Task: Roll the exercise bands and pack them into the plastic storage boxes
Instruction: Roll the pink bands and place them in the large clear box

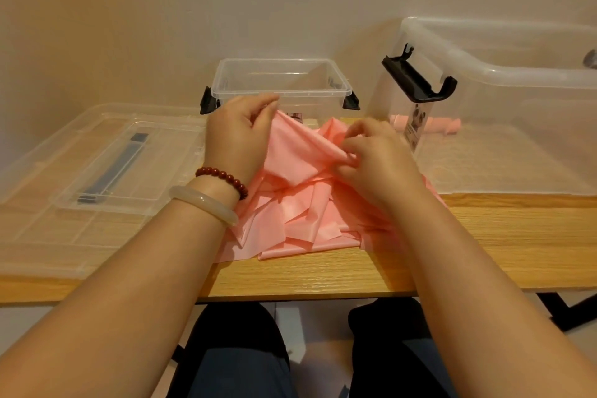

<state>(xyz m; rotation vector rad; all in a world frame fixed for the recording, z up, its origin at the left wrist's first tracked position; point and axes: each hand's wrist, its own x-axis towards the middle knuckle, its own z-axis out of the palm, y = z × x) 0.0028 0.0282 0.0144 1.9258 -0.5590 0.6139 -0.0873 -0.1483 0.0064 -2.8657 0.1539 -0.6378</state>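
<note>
A heap of pink bands (pixel 300 213) lies mid-table (pixel 323 275). The left hand (pixel 237 136) pinches a raised fold at its ten o'clock, and the right hand (pixel 374 158) pinches an edge at one o'clock, fingers curled tight. A small box (pixel 281 81) stands at twelve o'clock, a large box (pixel 504 74) holding pink rolls (pixel 433 126) at two.

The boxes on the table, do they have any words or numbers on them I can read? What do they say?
Panda sticker on the big clear box: there is print by the panda, but it is too blurred to read.
Small label on the small clear box: partly hidden behind the pink bands, too small to read.
No other words, numbers or signs show.
</note>
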